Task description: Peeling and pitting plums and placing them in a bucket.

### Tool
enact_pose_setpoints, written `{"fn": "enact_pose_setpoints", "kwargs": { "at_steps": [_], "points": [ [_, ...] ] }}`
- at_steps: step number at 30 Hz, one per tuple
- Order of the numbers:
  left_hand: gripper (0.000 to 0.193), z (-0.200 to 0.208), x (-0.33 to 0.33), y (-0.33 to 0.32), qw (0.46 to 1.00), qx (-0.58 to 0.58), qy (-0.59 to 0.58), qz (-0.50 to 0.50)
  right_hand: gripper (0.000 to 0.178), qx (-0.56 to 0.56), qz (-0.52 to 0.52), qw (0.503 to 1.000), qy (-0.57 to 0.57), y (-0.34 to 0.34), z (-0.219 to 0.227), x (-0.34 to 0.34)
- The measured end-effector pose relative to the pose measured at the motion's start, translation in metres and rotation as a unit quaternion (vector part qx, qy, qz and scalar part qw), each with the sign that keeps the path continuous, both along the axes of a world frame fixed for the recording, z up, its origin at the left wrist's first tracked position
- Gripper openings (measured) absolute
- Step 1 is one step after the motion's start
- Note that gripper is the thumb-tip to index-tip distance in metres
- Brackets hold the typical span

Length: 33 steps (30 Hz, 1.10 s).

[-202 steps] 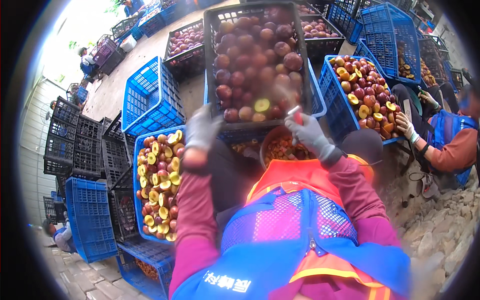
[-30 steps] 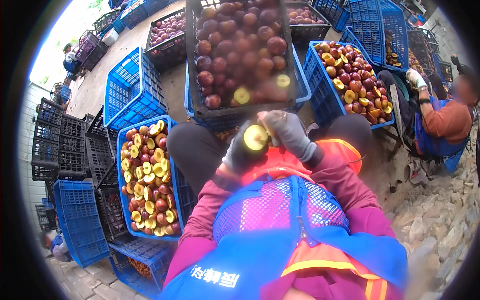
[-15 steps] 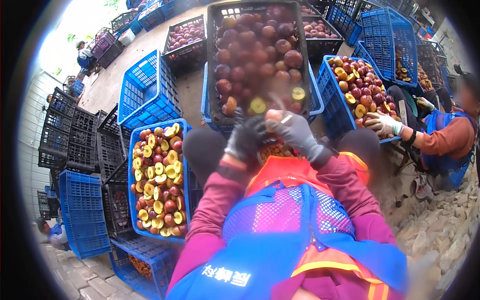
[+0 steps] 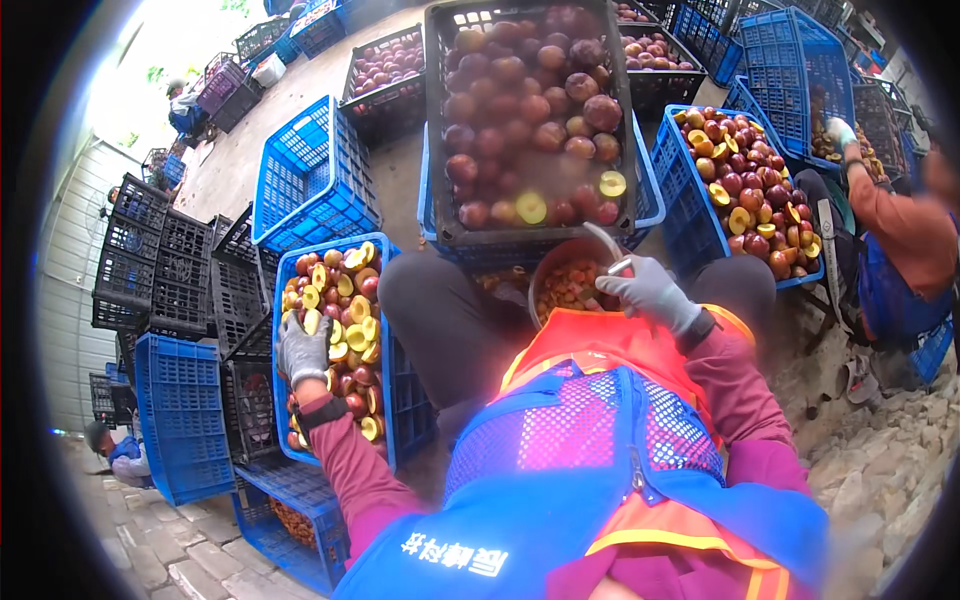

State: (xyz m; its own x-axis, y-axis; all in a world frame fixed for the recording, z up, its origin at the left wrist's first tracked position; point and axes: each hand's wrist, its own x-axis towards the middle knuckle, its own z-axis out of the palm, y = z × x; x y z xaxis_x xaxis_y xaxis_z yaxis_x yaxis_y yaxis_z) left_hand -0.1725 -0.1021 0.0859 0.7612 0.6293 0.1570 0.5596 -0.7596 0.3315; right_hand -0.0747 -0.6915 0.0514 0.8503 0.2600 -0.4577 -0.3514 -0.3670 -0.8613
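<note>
My left hand (image 4: pixel 305 352), in a grey glove, reaches over the blue crate of plum halves (image 4: pixel 350 310) on the left. Its fingers are apart and lie against the fruit. Yellow cut faces show among the dark red skins there. In front of my body, my gloved right hand (image 4: pixel 655 295) is closed round the handle of a small curved knife (image 4: pixel 604 242), its blade pointing up and away. Just under the knife, a metal bowl (image 4: pixel 540 285) between my knees holds small reddish-brown pieces. Beyond it, a black crate of whole plums (image 4: pixel 640 215) tilts toward me, with two cut faces near its close edge.
An empty-looking blue crate (image 4: pixel 318 180) stands behind the left crate, beside stacked black crates (image 4: pixel 182 265). At right, another blue crate (image 4: pixel 690 215) holds cut plums. A co-worker's sleeve (image 4: pixel 885 205) and gloved hand reach toward crates farther back. Stones (image 4: pixel 880 480) cover the lower right ground.
My left hand has moved from beside the right hand to the left crate. The right hand has shifted slightly right with the knife. The co-worker's hand has left the right crate.
</note>
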Motion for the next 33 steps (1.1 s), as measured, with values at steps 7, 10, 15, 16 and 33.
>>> {"fn": "enact_pose_setpoints", "kwargs": {
  "at_steps": [7, 10, 15, 16, 33],
  "points": [
    [0.053, -0.007, 0.162, -0.171, 0.928, 0.051, -0.059, -0.364, 0.025, 0.138, -0.028, 0.989, 0.043, 0.025, 0.007, -0.007],
    [0.043, -0.016, 0.233, -0.265, 0.909, 0.083, 0.218, -0.347, 0.026, 0.133, -0.04, 0.989, 0.046, 0.022, 0.012, -0.014],
    [0.041, -0.073, 0.278, -0.294, 0.876, 0.149, 0.36, -0.282, 0.031, 0.138, -0.087, 0.986, 0.045, -0.001, 0.021, -0.032],
    [0.041, -0.079, 0.281, -0.293, 0.885, 0.15, 0.346, -0.275, 0.031, 0.136, -0.093, 0.985, 0.047, -0.005, 0.02, -0.033],
    [0.05, 0.02, 0.187, -0.289, 0.619, -0.704, -0.022, -0.347, 0.041, 0.278, -0.162, 0.936, -0.143, -0.009, 0.043, 0.002]
  ]
}}
